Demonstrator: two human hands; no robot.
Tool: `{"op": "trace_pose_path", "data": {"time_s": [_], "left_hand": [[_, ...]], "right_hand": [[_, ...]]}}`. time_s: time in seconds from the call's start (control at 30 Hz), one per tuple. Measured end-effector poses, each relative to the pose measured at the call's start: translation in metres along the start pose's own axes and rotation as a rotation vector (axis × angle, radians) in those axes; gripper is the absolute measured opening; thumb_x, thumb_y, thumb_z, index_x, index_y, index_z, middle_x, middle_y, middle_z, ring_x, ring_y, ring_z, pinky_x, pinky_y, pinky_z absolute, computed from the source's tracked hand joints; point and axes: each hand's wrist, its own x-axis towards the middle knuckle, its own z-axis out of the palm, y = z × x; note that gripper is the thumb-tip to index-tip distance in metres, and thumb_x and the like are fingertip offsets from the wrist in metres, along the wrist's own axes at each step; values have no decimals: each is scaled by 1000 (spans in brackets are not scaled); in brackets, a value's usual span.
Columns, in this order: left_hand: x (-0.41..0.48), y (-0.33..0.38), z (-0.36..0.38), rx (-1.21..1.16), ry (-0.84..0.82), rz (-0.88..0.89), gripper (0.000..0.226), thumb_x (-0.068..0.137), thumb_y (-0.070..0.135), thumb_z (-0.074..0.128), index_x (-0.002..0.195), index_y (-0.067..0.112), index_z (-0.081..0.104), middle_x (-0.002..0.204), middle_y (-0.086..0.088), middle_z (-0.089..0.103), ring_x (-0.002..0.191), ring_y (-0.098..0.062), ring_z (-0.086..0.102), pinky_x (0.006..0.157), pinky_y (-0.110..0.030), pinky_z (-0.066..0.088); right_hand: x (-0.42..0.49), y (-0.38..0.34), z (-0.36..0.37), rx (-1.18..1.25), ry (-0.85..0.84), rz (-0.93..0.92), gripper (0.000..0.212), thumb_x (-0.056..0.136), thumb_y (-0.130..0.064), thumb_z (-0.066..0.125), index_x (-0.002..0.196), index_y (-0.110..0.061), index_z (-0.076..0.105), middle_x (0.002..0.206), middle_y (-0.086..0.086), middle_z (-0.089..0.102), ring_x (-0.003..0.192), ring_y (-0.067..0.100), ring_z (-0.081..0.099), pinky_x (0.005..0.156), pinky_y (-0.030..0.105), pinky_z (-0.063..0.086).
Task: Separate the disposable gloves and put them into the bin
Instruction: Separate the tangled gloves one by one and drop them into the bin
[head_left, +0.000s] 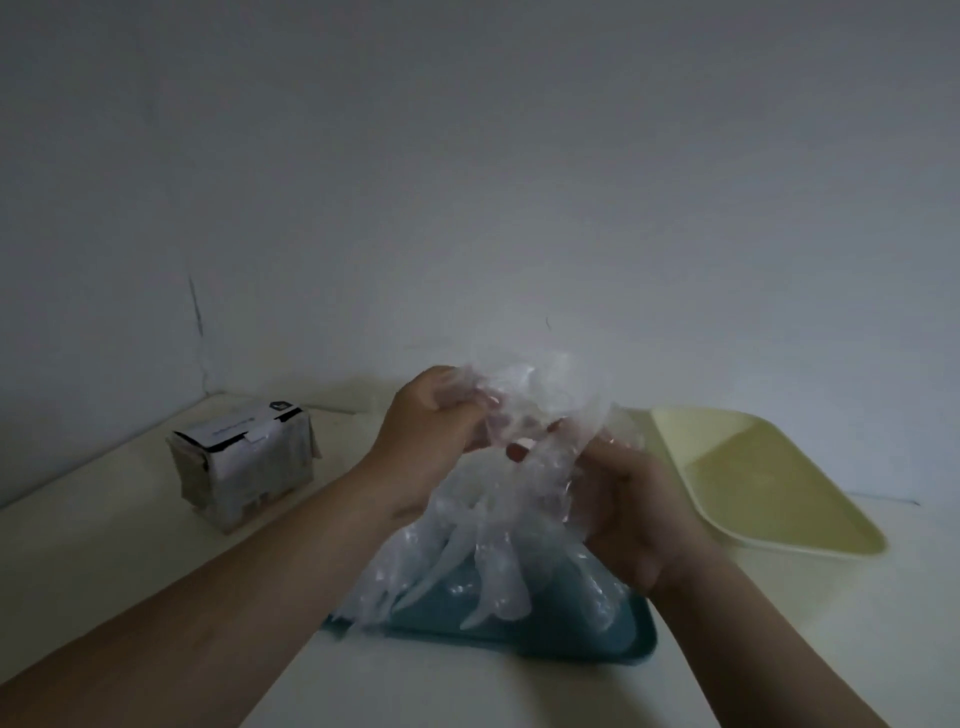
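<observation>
Fingers (460, 415) of the left hand (426, 436) are curled and pinch the top of the clump of disposable gloves (493, 545). The right hand (634, 519) grips the same clump from the right, with its thumb laid across the film. Both hands hold the clump raised, close together, over the teal tray (597, 649). The loose glove ends hang down toward the tray; contact with its surface cannot be confirmed.

Step in hand: separation of one glove from the clump, apparently not yet complete.

Next move: draw the hands apart while each pinches a different layer. The film is thin and likely to cling, so several gloves may lift together. The freed glove then goes to the bin, probably the yellow tray (769, 478) to the right. A cardboard box (244, 462) stands on the table (130, 561) at left, well apart.
</observation>
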Motion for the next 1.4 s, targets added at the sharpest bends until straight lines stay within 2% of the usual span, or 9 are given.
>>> {"op": "trace_pose_path", "data": {"time_s": [0.23, 0.47, 0.63, 0.77, 0.83, 0.93, 1.03, 1.17, 1.4], "left_hand": [[-5, -30, -8, 501, -7, 160, 27, 86, 22, 79, 67, 13, 62, 62, 1, 62, 60, -8, 57, 64, -27, 49], [-16, -29, -13, 894, -316, 281, 48, 95, 17, 67, 53, 34, 51, 59, 10, 49, 62, -13, 53, 56, -24, 32], [-24, 2, -23, 660, -97, 180, 89, 82, 89, 49, 61, 4, 65, 58, -9, 69, 53, -22, 67, 65, -31, 55], [-13, 33, -41, 553, 309, 473, 46, 98, 51, 64, 72, 13, 66, 68, 0, 68, 65, -12, 65, 69, -37, 57], [-8, 45, -34, 485, 161, 401, 24, 90, 47, 77, 94, 24, 70, 91, 12, 72, 82, 0, 66, 73, -26, 55], [0, 43, -12, 358, -268, 49, 66, 68, 65, 88, 122, 31, 69, 109, 14, 77, 104, 1, 70, 88, -22, 55], [6, 30, 3, 179, -387, -122, 75, 58, 57, 97, 121, 25, 72, 111, 2, 79, 107, -16, 75, 101, -37, 57], [5, 22, 8, 130, -374, -128, 27, 83, 20, 87, 100, 3, 75, 75, 0, 68, 53, -4, 55, 50, -17, 45], [15, 19, -16, 52, -109, -136, 11, 91, 19, 81, 90, 11, 74, 85, -7, 69, 71, -19, 61, 57, -26, 53]], "right_hand": [[0, -11, -2, 17, 111, -113, 22, 84, -7, 60, 100, -5, 75, 115, 19, 68, 108, 37, 61, 113, 59, 40], [11, -3, -3, -178, 382, -103, 15, 94, -9, 65, 100, 0, 75, 91, 13, 74, 76, 25, 72, 66, 37, 60], [8, -23, -4, -359, 492, -201, 25, 86, 4, 56, 65, -5, 67, 57, 8, 59, 51, 23, 54, 46, 23, 43], [-2, -43, -5, -533, 174, -227, 24, 78, 7, 52, 79, 0, 75, 77, 18, 66, 67, 32, 59, 64, 34, 50], [-4, -48, 1, -594, 55, -263, 23, 79, 7, 53, 78, -1, 74, 74, 15, 65, 63, 28, 60, 59, 32, 50], [1, -52, 11, -573, -49, -282, 21, 80, 7, 56, 74, -6, 72, 69, 6, 62, 57, 20, 56, 54, 26, 47], [7, -53, 11, -557, -73, -222, 10, 74, -3, 61, 75, -6, 70, 69, 6, 61, 57, 19, 56, 52, 24, 45], [8, -50, 0, -560, -27, -208, 19, 75, 4, 57, 65, -9, 66, 63, 3, 56, 55, 19, 51, 54, 27, 43], [30, -38, -27, -717, 342, -92, 15, 74, -7, 60, 73, 1, 73, 68, 17, 59, 57, 25, 52, 50, 27, 39]]}}
